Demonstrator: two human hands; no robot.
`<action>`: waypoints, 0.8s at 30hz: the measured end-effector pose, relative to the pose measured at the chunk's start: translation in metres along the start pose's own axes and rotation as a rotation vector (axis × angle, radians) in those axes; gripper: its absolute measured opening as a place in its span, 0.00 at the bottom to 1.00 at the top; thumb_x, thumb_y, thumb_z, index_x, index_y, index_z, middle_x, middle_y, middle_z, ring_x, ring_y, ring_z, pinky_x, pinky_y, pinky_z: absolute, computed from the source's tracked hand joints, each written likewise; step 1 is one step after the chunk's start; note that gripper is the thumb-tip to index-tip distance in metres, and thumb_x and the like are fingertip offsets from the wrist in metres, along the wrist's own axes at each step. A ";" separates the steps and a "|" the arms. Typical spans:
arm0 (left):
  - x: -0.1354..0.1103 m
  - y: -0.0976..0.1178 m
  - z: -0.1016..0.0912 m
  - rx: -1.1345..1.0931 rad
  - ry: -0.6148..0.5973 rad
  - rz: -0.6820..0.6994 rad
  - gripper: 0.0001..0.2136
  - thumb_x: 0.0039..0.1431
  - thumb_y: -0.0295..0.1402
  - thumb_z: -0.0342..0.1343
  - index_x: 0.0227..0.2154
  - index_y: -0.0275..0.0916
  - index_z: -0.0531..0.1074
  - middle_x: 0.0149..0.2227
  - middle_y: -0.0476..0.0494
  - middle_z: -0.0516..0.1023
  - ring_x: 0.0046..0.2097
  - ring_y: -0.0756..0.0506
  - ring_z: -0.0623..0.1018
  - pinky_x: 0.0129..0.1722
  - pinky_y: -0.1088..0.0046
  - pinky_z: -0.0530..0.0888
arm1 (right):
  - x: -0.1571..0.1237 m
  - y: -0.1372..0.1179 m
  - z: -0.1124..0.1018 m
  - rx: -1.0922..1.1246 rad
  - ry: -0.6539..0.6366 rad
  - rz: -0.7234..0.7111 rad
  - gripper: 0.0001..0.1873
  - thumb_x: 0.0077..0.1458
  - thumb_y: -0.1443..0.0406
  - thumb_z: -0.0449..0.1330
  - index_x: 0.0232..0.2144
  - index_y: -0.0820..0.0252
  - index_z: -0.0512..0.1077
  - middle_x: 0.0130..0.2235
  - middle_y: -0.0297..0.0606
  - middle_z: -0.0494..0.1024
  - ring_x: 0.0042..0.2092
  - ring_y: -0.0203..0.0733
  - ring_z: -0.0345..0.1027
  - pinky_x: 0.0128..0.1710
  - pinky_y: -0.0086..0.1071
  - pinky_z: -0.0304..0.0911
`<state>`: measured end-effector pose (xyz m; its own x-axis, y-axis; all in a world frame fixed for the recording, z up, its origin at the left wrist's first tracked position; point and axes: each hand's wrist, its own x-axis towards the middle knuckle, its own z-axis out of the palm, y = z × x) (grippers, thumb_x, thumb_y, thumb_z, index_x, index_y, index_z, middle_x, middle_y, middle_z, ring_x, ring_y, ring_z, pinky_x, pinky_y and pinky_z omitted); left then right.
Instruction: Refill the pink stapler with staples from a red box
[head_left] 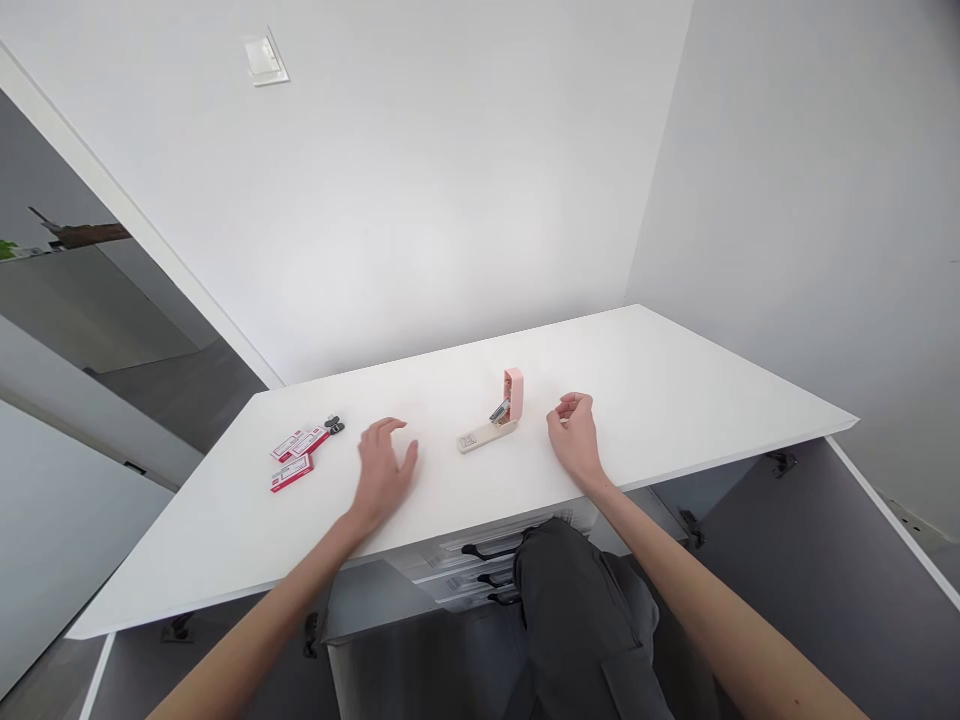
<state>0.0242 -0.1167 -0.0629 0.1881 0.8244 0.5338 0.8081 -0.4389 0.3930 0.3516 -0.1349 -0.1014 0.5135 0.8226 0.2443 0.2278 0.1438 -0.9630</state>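
A stapler (487, 436) with a cream base and a pink top (514, 392) sits unfolded on the white tabletop (465, 500). Its top stands upright, and a metal magazine slants out between the two halves. To the left of it, my left hand (382, 465) hovers over or rests on the table with fingers spread and nothing in them. My right hand (574, 436) is just right of the stapler, apart from it, with its fingers curled in toward the thumb. Whatever may lie inside those fingers is hidden.
Several red-and-white small boxes (291, 473) lie at the left, beside small dark objects (334, 424). Below the tabletop are drawers with black handles (491, 551) and open cabinet doors (840, 540). A white wall (450, 180) with a switch (265, 58) rises behind.
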 end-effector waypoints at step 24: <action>-0.056 -0.092 -0.109 0.233 -0.130 -0.189 0.31 0.66 0.58 0.49 0.59 0.39 0.66 0.60 0.34 0.77 0.61 0.32 0.77 0.60 0.50 0.74 | -0.014 -0.009 -0.014 0.042 -0.106 0.103 0.11 0.57 0.61 0.57 0.43 0.54 0.66 0.44 0.42 0.77 0.45 0.48 0.74 0.45 0.41 0.68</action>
<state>-0.1218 -0.1610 -0.0474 0.0800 0.9288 0.3617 0.9388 -0.1922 0.2859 0.3538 -0.1554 -0.0948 0.4414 0.8875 0.1326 0.1425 0.0765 -0.9868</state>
